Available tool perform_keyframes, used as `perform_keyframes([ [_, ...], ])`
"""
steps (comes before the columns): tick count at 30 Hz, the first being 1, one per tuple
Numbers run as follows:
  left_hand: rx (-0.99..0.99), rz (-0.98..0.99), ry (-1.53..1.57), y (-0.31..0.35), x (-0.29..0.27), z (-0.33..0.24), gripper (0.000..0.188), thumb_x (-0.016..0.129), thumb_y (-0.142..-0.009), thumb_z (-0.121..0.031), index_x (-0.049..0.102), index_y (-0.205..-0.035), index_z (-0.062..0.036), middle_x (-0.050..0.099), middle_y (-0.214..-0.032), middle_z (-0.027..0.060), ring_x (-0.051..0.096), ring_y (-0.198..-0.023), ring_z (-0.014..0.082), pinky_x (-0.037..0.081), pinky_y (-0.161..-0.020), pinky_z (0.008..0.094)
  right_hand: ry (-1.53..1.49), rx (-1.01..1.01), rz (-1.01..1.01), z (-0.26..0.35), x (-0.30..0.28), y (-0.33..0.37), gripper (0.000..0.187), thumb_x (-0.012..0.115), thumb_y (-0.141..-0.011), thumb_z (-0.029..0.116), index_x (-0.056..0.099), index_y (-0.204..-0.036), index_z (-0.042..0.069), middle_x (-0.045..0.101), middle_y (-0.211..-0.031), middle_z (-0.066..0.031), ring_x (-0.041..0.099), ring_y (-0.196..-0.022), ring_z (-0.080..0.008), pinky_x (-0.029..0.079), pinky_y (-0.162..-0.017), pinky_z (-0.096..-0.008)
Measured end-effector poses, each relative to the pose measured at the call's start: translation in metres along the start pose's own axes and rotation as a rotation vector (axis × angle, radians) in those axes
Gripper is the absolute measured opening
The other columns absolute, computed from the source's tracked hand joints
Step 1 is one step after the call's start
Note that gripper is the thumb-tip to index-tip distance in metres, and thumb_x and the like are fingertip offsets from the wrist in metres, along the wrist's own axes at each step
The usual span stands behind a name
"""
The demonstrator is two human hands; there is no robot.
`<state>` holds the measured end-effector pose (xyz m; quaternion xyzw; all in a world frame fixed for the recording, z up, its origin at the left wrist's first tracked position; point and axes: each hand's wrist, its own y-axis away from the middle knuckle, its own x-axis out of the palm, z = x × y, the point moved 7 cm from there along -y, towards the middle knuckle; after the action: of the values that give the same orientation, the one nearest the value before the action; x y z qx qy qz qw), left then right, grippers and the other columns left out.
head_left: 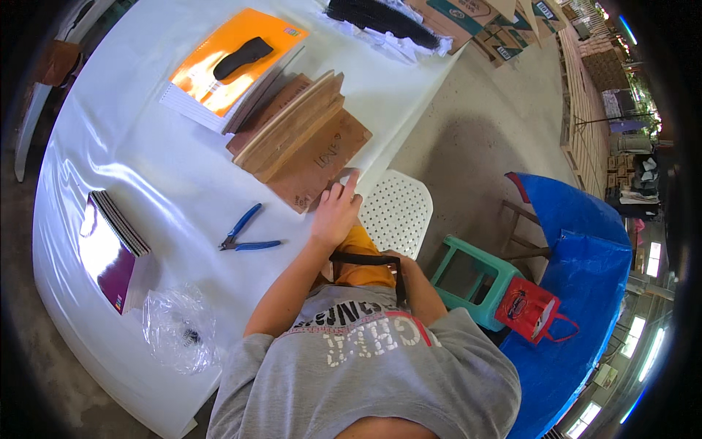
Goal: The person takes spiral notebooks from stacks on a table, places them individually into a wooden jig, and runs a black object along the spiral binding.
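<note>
In the head view, the left hand (336, 214) is placed at the near edge of a wooden stand (311, 157), its fingers slightly bent and a little apart, with the fingertips directed toward the table's right edge. The thumb is hidden, so whether the stand is gripped or merely touched cannot be told. The right hand (397, 257) is held low by the lap, beside a black strap (365, 258), and is mostly hidden; how far its fingers are closed, and on what, cannot be told.

The stand is set on a white-covered table (183, 252), toward its right edge; a handwritten word is borne on its broad near face, and upright slats are seen behind. Next to it, farther up and left, an orange notebook (212, 47) is laid on a stack, with a black piece (244, 58) resting slantwise on top. Nippers (245, 233) with blue handles are laid left of the left hand, apart from it, the handles spread. Farther left, a purple notebook (117, 278) is stacked on others, and crumpled clear wrap (179, 329) is left just beside it.

Off the table's right edge, a white stool (398, 208) is seen, then a green stool (486, 271) and a red bag (526, 309) against blue sheeting (585, 285). Cardboard boxes (468, 22) are stood at the top.
</note>
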<state>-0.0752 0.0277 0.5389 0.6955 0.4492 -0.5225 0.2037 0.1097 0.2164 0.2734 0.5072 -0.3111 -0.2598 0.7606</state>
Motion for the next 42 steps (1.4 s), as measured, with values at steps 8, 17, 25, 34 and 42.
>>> perform_keyframes([
  [8, 0.028, -0.053, -0.203, 0.000, 0.004, -0.003, 0.018, 0.056, -0.073, -0.018, 0.064, -0.086, -0.0098, 0.042, -0.130, 0.0069, 0.045, -0.092, 0.0197, 0.039, -0.071, 0.0304, 0.006, -0.756, -1.276, 0.167, -0.086, 0.189, 0.023, 0.061, -0.082, 0.015, 0.062, -0.102, 0.005, 0.064, -0.085, -0.0079, 0.060, -0.069, -0.0158, 0.048, -0.064, -0.0275],
  [17, 0.024, -0.053, -0.072, 0.003, 0.005, 0.004, 0.018, 0.053, -0.074, -0.018, 0.060, -0.089, -0.0096, 0.042, -0.130, 0.0115, 0.047, -0.094, 0.0218, 0.040, -0.073, 0.0328, 0.271, -1.204, -1.336, 0.414, -0.093, 0.300, 0.021, 0.062, -0.080, 0.008, 0.062, -0.100, 0.005, 0.064, -0.093, -0.0097, 0.062, -0.075, -0.0183, 0.048, -0.068, -0.0296],
  [25, -0.035, -0.107, 0.402, 0.005, -0.003, 0.016, 0.033, 0.053, -0.075, -0.017, 0.056, -0.107, -0.0075, 0.046, -0.122, 0.0132, 0.049, -0.096, 0.0274, 0.042, -0.081, 0.0384, 0.616, -1.050, -1.002, 0.541, -0.159, 0.260, 0.044, 0.064, -0.080, 0.022, 0.051, -0.119, 0.009, 0.062, -0.100, -0.0159, 0.062, -0.087, -0.0214, 0.049, -0.075, -0.0343],
  [34, -0.333, -0.034, 0.493, 0.020, 0.009, 0.032, 0.033, 0.056, -0.073, -0.018, 0.059, -0.106, -0.0125, 0.050, -0.117, 0.0103, 0.052, -0.091, 0.0263, 0.043, -0.077, 0.0372, 1.165, -1.456, -0.988, 0.527, -0.192, 0.281, 0.032, 0.066, -0.077, 0.019, 0.060, -0.108, 0.011, 0.055, -0.117, -0.0110, 0.053, -0.107, -0.0263, 0.042, -0.090, -0.0368],
  [42, -0.278, -0.132, 0.013, 0.000, -0.005, 0.007, 0.021, 0.063, -0.065, -0.021, 0.066, -0.086, -0.0258, 0.056, -0.108, 0.0007, 0.055, -0.079, 0.0219, 0.045, -0.064, 0.0345, 1.402, -1.700, -1.933, 0.483, -0.274, 0.485, 0.038, 0.073, -0.066, 0.022, 0.065, -0.102, 0.016, 0.059, -0.112, -0.0081, 0.054, -0.106, -0.0234, 0.043, -0.087, -0.0389],
])
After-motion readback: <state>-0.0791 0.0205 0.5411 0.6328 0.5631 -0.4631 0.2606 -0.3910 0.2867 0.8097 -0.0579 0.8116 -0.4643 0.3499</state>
